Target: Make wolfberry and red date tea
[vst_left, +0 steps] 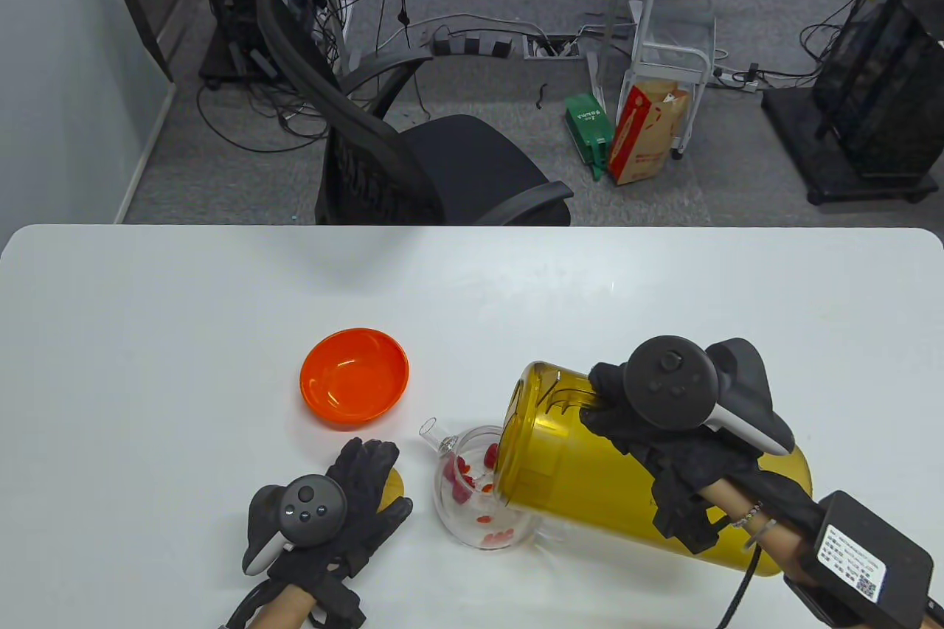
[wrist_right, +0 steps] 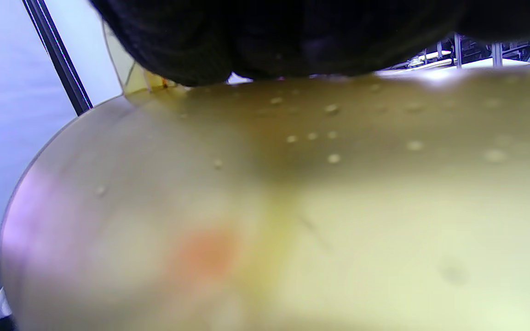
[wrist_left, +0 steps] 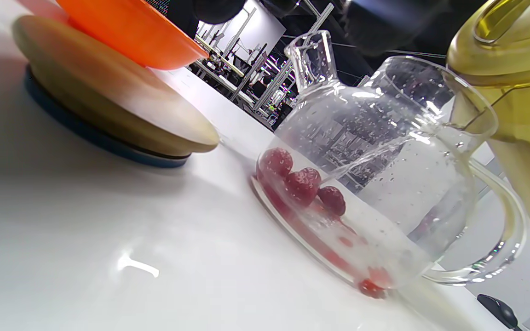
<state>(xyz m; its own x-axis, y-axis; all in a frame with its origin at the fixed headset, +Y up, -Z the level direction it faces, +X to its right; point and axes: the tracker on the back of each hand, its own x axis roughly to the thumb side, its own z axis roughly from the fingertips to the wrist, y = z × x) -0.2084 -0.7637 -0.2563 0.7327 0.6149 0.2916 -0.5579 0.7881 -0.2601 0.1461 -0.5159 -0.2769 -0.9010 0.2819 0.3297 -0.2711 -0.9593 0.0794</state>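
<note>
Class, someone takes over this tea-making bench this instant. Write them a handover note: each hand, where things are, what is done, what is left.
Right hand: grips the yellow pitcher, tipped with its mouth over the glass teapot.
Left hand: rests flat on the table beside the wooden lid.
Done: red dates are in the teapot; the orange bowl is empty.
Left: finish pouring, set the pitcher down, put the lid on.

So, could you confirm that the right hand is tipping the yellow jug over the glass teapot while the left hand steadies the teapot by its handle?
Not quite. The right hand does tip the yellow jug over the glass teapot, but the left hand is not on the teapot's handle: the table view shows it apart from the teapot, resting over the wooden lid on the table.
</note>
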